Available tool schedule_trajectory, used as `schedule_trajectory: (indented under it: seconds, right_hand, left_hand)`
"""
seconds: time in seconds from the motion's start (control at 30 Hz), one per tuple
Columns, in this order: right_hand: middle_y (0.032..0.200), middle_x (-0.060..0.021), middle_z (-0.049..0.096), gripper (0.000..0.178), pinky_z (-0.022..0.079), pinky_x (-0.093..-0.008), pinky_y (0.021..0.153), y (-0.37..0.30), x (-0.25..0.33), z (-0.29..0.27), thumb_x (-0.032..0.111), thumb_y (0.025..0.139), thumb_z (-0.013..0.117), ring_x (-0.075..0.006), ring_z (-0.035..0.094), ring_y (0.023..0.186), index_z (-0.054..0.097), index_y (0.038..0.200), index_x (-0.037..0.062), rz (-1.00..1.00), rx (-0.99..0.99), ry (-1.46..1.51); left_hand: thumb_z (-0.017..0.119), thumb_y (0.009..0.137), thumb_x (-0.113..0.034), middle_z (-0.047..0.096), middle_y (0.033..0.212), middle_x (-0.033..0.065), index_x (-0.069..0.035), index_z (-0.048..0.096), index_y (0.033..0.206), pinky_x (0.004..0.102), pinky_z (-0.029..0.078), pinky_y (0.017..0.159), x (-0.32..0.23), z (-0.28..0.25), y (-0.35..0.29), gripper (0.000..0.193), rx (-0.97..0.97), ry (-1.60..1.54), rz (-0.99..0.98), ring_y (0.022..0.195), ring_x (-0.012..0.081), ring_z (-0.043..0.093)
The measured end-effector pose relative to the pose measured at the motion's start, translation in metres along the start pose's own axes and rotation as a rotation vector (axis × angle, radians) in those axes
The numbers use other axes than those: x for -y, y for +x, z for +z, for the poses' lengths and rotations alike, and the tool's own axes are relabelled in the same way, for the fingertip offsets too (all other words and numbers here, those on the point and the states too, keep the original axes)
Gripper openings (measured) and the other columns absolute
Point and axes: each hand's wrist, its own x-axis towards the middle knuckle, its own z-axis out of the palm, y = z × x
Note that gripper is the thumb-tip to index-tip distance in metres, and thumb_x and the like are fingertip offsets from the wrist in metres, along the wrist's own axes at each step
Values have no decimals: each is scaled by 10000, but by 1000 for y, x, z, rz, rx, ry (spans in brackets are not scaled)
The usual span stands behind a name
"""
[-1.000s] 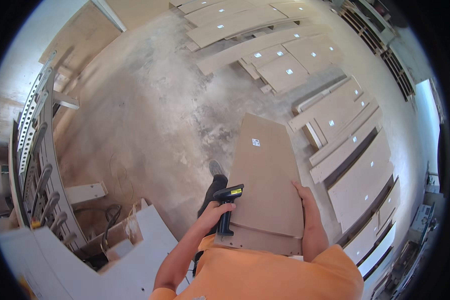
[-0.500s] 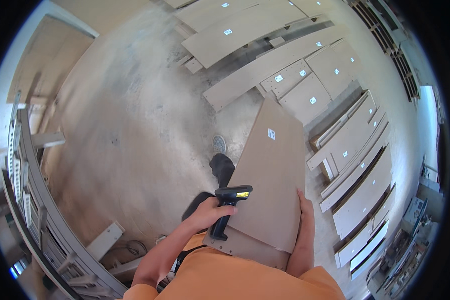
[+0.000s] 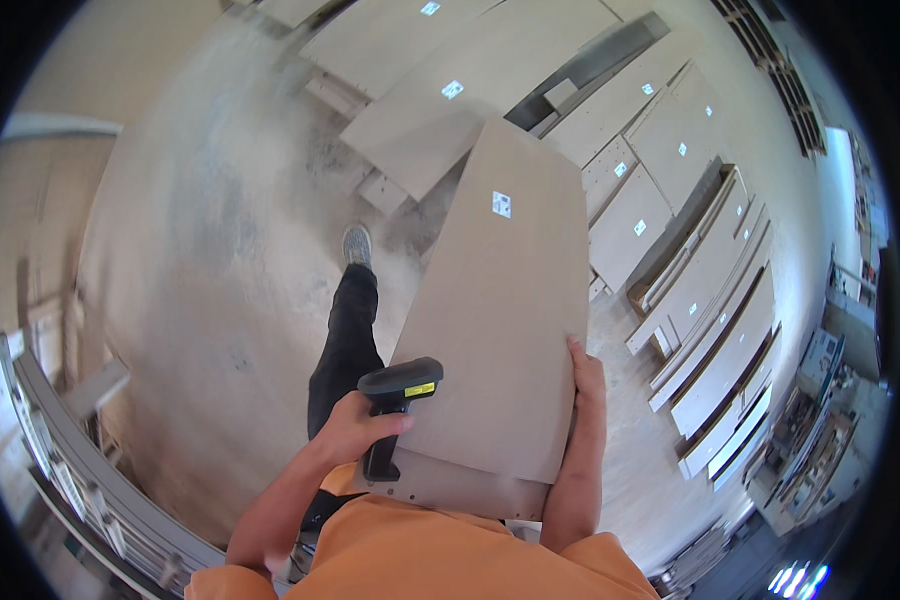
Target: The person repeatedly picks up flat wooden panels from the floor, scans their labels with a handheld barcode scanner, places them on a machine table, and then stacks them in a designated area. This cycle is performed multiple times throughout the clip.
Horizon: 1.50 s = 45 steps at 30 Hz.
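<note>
A black handheld barcode scanner (image 3: 400, 379) with a yellow label is gripped in my left hand (image 3: 346, 428), at the left edge of the load against my body. That load is a large brown wooden panel (image 3: 492, 310) bearing a white sticker, on top of a second board (image 3: 460, 489) with small holes along its near end. My right hand (image 3: 588, 378) presses on the right edge of the panel, thumb on top; its other fingers are hidden beneath or behind the edge. Whether my left fingers also bear on the boards is hard to see.
Stickered panels (image 3: 425, 125) lie on the floor ahead, and narrower boards (image 3: 725, 340) lie in rows to the right. A curved-looking metal frame (image 3: 90, 470) runs along the lower left. Pallets (image 3: 780, 80) stand at the far right.
My view has shifted forward, and the floor panels ahead appear closer. One leg has stepped out ahead. Both hands keep their hold on the scanner and the panel.
</note>
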Motion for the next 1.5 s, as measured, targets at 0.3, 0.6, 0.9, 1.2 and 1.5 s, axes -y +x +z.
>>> schedule_trajectory:
  seconds: [0.3,0.6,0.9,1.2,1.5]
  right_hand:
    - [949,-223,707,713,555,-362,704,17,85,118,466,852,755,-247,692,810,631,1067,-203,14,-67,77]
    - [980,-250,704,753,546,-386,751,113,211,161,503,825,746,-284,700,873,632,1073,-199,-15,-155,41]
    - [1146,-362,637,906,481,-426,950,186,283,181,641,845,632,-389,630,1137,590,1154,-210,-74,-230,-91]
    - [1138,-341,643,862,440,-414,993,140,241,224,642,936,485,-417,603,1152,605,1169,-179,21,-240,87]
    - [1215,-354,609,825,426,-454,1010,156,280,209,623,968,404,-451,556,1221,605,1203,-142,-9,-303,-71]
  left_hand:
    - [734,790,-156,614,1154,62,11,552,1322,343,449,944,-115,-138,54,586,24,33,-69,1070,165,549]
    - [699,764,-163,629,879,77,13,561,1159,340,508,793,-218,-182,189,454,-56,43,-8,836,191,640]
    - [693,742,-243,680,838,59,-44,590,1077,250,427,501,-287,-215,297,403,-46,175,-25,656,113,597]
    - [701,763,-195,665,799,64,-41,560,1150,255,432,505,-264,-245,284,440,-53,74,-3,626,131,605]
    - [691,836,-266,662,748,69,7,649,903,297,499,625,-286,-235,310,285,-66,97,45,630,144,619]
